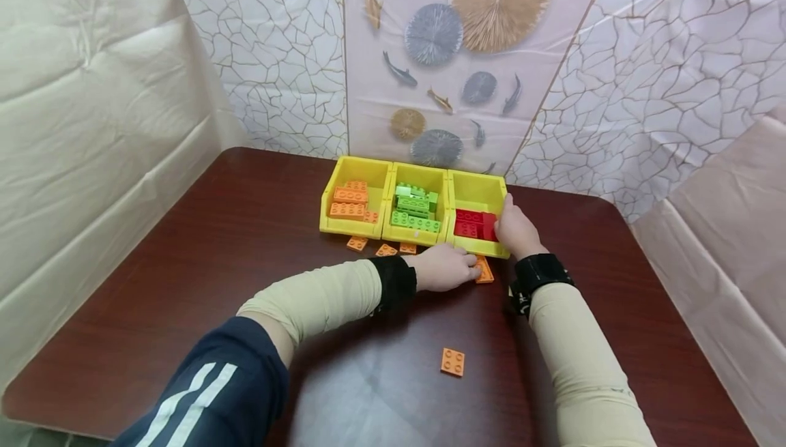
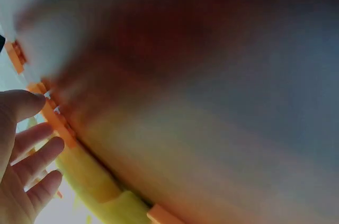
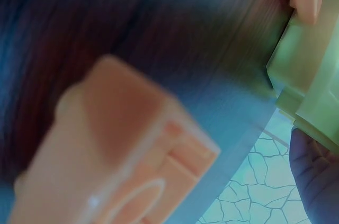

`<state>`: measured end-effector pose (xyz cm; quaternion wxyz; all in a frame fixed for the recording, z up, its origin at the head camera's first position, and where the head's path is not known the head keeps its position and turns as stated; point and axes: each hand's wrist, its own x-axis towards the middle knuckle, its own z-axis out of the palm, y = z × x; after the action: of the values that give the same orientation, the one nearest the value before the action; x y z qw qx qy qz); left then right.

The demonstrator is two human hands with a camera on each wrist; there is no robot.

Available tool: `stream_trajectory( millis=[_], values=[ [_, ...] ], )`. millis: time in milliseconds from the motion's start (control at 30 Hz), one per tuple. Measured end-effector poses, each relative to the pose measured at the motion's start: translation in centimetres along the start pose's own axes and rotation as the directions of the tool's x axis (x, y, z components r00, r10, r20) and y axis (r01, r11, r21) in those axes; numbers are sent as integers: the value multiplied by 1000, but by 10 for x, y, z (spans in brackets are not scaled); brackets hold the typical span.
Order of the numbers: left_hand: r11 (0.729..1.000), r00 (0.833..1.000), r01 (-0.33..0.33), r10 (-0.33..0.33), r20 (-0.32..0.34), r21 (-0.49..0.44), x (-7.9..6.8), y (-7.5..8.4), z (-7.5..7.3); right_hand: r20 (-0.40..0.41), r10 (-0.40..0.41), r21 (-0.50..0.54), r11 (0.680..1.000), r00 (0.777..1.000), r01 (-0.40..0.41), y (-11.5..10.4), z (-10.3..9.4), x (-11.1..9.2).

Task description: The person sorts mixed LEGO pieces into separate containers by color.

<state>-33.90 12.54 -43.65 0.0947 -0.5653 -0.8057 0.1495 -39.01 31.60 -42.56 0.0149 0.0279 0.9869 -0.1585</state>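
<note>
In the head view my left hand point(image 1: 447, 267) reaches across, its fingertips overlapping an orange brick point(image 1: 485, 271) at the front of the right yellow bin point(image 1: 479, 248). The left wrist view shows that hand's point(image 2: 26, 155) fingers spread beside an orange brick point(image 2: 52, 113). My right hand point(image 1: 518, 230) grips the right wall of the same bin, one finger lying along the rim. Red bricks point(image 1: 469, 223) lie inside, partly covered by the hand. In the right wrist view my right hand point(image 3: 315, 176) appears dark against the yellow bin point(image 3: 299, 60).
Adjoining on the left are a bin point(image 1: 417, 172) of green bricks and a bin point(image 1: 328, 208) of orange bricks. Several small orange bricks point(image 1: 386, 250) lie in front. Another orange brick point(image 1: 453, 362) rests nearer me. A blurred orange block point(image 3: 122, 139) looms close in the right wrist view.
</note>
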Motion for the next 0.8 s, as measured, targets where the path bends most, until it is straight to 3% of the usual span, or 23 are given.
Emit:
stream_trajectory(
  millis=[200,333,533,700,800],
  values=[
    [997,998,-46,48,-33,58,-7,9,3,2,17,5,1000,1000,-17,-1,2,1],
    [998,997,-57,59,-48,41,-22,8,2,-4,24,3,1000,1000,-24,-1,0,2],
    [999,999,-26,25,-39,-22,-66,-4,-4,22,35,7,999,999,-35,-3,-1,1],
    [997,990,10,-20,-142,-71,-107,-29,-8,13,22,7,1000,1000,-23,-3,-2,-1],
    [989,978,77,-100,-185,-129,-128,-50,-14,3,9,1,1000,1000,-9,-2,-2,0]
  ],
)
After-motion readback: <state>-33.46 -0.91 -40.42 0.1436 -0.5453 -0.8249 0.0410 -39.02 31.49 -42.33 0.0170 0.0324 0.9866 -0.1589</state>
